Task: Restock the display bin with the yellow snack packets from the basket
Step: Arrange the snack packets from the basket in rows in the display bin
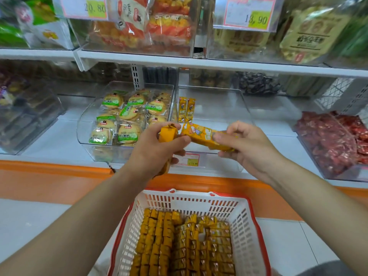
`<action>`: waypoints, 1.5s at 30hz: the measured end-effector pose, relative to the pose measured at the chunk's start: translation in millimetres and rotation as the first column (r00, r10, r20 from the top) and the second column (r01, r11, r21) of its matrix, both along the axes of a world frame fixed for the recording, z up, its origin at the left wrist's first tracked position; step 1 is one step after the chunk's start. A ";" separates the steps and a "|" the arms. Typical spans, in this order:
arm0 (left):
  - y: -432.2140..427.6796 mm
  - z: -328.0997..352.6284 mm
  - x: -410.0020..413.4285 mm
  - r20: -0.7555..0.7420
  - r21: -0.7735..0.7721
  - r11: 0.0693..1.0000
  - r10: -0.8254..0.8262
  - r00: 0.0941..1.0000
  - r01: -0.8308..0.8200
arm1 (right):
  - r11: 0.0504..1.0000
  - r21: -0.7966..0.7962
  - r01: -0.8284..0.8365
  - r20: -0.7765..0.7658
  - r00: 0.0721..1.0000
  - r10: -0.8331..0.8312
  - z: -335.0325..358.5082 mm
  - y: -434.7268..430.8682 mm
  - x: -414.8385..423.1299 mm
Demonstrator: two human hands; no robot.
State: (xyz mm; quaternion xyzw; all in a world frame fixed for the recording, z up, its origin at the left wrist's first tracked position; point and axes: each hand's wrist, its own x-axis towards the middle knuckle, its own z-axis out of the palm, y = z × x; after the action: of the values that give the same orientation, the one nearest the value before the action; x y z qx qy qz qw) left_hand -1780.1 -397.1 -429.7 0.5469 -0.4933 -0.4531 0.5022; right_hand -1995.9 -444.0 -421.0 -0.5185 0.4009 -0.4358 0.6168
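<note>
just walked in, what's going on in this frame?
A person is restocking a shop shelf by hand. The left hand grips a bundle of yellow packets, and the right hand pinches one end of a single yellow packet whose other end lies against the left hand. The clear display bin behind them holds only two standing packets. The basket below is still full of them.

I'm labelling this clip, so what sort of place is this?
Most likely a shop's snack aisle: price tags on clear display bins of wrapped biscuits, white shelves, and a shopping basket full of yellow snack packets.
</note>
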 end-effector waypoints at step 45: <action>-70.0 -40.7 28.8 0.265 -0.030 0.981 0.194 0.945 -0.193 | 0.878 -0.450 0.164 -0.707 0.535 -0.463 -91.1 -262.0 77.3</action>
State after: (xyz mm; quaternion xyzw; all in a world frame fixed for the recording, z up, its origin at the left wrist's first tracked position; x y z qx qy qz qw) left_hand -1751.3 -467.1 -470.4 0.6476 -0.5011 -0.3232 0.4743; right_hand -1918.5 -706.0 -512.1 -0.6707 0.6416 -0.3226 0.1853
